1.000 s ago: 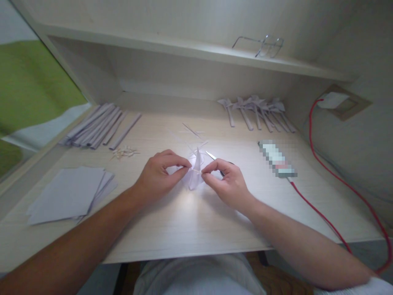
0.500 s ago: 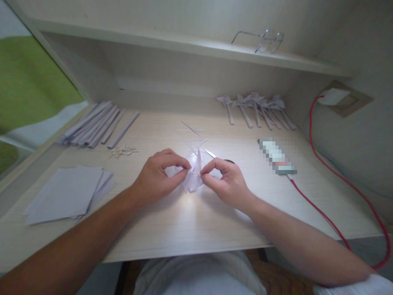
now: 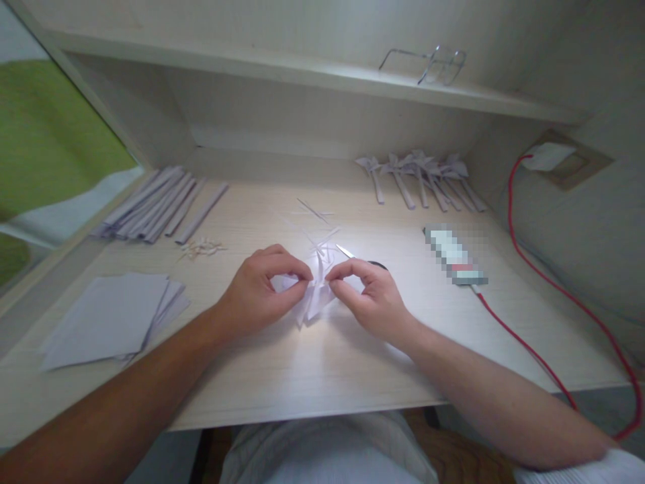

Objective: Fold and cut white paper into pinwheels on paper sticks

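Just in front of me, a folded white paper pinwheel is held above the desk between my two hands. My left hand is closed in a pinch at the left of its centre, thumb and index fingertip together. On the other side my right hand pinches close to the centre too; whatever small piece lies between those fingertips is too small to make out. Scissors lie behind my right hand, their handle partly hidden by it. Thin paper strips are scattered just beyond the pinwheel.
At left are rolled paper sticks, a small pile of short cotton swab pieces and stacked paper squares. Finished pinwheels on sticks lie at the back right. A phone charges by a red cable. Glasses rest on the shelf.
The pinwheel has turned and tilted between my fingers, its lower points now reaching nearer to me. The pale stick seen across its centre before is no longer visible. Both hands have barely moved.
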`<action>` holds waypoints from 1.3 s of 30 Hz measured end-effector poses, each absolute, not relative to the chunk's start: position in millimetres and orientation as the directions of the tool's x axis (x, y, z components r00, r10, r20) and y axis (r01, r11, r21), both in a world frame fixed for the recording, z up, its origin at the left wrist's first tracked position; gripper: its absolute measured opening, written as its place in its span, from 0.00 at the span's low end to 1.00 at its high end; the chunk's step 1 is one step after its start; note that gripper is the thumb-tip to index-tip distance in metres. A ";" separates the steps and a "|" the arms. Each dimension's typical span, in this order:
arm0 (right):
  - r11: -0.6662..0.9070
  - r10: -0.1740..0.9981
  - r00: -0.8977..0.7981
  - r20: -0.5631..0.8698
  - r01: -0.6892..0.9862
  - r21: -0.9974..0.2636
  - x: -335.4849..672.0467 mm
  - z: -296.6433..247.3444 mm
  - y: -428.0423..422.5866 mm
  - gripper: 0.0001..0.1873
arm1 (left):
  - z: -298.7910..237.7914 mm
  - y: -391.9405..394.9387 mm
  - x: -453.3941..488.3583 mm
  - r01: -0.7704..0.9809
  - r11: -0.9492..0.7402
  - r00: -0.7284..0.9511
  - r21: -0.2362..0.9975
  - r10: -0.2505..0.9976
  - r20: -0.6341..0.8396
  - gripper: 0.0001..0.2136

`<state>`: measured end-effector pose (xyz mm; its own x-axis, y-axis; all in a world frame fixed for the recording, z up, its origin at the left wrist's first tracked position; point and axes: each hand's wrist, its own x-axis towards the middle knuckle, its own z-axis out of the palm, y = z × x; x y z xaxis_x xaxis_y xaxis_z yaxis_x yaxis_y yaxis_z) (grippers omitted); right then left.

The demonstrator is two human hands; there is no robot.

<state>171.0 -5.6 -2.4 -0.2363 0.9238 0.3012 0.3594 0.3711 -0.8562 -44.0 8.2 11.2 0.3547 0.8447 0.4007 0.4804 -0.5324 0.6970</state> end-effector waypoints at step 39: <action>0.298 0.942 -0.251 0.222 0.321 -0.899 170.2 -2.0 -4.9 0.08 | 12.1 7.5 -45.2 0.461 -0.532 0.364 0.710 0.843 0.396 0.08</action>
